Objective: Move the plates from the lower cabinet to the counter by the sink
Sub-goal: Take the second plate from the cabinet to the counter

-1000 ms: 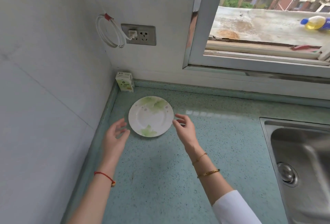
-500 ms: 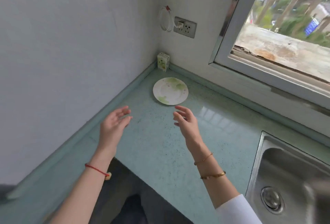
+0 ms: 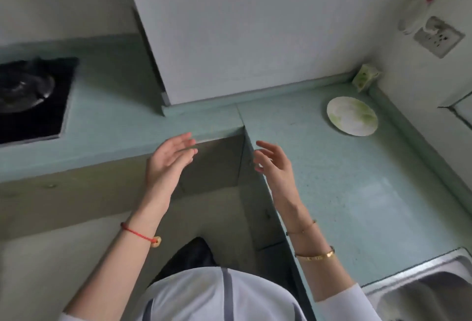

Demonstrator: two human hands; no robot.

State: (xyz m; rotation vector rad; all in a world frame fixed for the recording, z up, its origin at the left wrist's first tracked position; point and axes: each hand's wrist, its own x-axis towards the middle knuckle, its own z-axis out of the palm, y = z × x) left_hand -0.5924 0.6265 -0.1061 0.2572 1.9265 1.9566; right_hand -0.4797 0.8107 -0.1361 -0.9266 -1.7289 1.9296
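A white plate with green leaf print (image 3: 352, 115) lies flat on the pale green counter (image 3: 357, 193), far right near the corner. My left hand (image 3: 169, 161) hovers with straight fingers and holds nothing, in front of the counter's inner corner. My right hand (image 3: 274, 163) is held level with it, fingers relaxed and spread, over the counter's front edge, well short of the plate. Below both hands are the beige fronts of the lower cabinets (image 3: 212, 167); their insides are hidden.
A black gas hob (image 3: 30, 98) sits in the counter at the left. A steel sink (image 3: 421, 287) is at the bottom right. In the corner stands a small green carton (image 3: 365, 76), below a wall socket (image 3: 438, 37). My dark shoe (image 3: 191, 254) shows on the floor.
My view has swung left and down, away from the window. Both hands have drawn back from the plate toward the counter's inner corner. The plate has stayed where it lay.
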